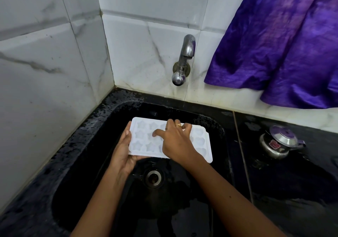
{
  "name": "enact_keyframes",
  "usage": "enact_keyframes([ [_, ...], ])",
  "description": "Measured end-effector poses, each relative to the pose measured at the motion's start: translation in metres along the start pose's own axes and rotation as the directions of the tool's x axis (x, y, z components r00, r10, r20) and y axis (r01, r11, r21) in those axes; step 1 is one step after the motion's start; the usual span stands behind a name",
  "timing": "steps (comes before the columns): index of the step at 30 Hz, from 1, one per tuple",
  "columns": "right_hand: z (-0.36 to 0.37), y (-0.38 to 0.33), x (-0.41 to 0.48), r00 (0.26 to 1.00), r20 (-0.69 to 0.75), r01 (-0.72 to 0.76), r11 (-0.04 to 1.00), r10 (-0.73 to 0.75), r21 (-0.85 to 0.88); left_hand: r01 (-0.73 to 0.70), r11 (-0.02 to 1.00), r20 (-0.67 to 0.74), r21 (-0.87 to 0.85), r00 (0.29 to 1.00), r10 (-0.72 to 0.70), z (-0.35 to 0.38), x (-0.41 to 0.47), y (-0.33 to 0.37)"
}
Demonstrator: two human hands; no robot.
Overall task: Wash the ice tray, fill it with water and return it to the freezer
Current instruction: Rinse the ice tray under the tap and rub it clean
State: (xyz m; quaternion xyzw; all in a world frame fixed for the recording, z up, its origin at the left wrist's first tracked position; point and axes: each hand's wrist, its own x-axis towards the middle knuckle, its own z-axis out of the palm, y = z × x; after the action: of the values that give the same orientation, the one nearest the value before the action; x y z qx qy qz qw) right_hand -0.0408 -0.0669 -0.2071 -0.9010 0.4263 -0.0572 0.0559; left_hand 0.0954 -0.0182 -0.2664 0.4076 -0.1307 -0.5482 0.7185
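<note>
A white plastic ice tray [141,138], moulded with star and heart cavities, is held level over a glossy black, water-beaded sink [86,156]. The left hand [123,151] cups the tray's left end from below, thumb along its edge. The right hand [175,141] lies on top with bent fingers and thumb stretched over a cavity; whether it grips I cannot tell. A lidded steel pot [279,142] sits on the surface right of the hands.

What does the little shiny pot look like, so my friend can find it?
Start at the black sink. On the black counter to its right, below the hanging purple cloth, sits the pot. It is the only lidded steel thing there, with a red sticker.
</note>
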Motion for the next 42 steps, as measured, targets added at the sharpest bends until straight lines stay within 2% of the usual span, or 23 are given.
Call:
enact_keyframes([
  [8,0.005,-0.005,0.004,0.998,0.069,-0.014,0.998,0.010,0.055,0.001,1.000,-0.012,-0.006,1.000,-0.001,0.000,0.002,-0.001],
  [14,0.006,-0.005,0.004,1.000,0.010,-0.009,1.000,0.009,-0.006,0.008,1.000,-0.012,-0.019,1.000,-0.008,0.002,0.002,-0.001],
  [21,0.005,-0.011,0.003,0.998,0.059,-0.014,1.000,0.014,0.012,-0.006,1.000,-0.025,-0.025,1.000,0.005,0.000,0.003,0.001],
  [24,0.000,-0.012,0.004,0.999,0.035,-0.022,1.000,0.021,0.023,-0.005,1.000,-0.012,-0.018,1.000,0.005,0.001,0.002,0.002],
  [28,-0.004,-0.019,0.008,1.000,-0.020,0.001,0.999,0.000,0.051,0.008,0.995,-0.031,-0.101,0.999,-0.011,0.001,0.001,0.001],
  [33,-0.002,-0.029,0.013,0.995,0.077,0.067,0.998,-0.068,0.019,-0.003,0.997,-0.018,-0.074,1.000,0.002,0.004,0.001,0.002],
  [37,0.004,-0.033,0.016,0.992,0.106,0.068,0.998,-0.067,-0.008,-0.003,1.000,-0.021,-0.011,1.000,0.002,0.003,-0.001,0.003],
  [42,0.005,-0.034,0.018,0.992,0.108,0.068,0.998,-0.067,-0.009,-0.003,1.000,-0.004,-0.027,1.000,0.003,0.000,0.000,0.002],
])
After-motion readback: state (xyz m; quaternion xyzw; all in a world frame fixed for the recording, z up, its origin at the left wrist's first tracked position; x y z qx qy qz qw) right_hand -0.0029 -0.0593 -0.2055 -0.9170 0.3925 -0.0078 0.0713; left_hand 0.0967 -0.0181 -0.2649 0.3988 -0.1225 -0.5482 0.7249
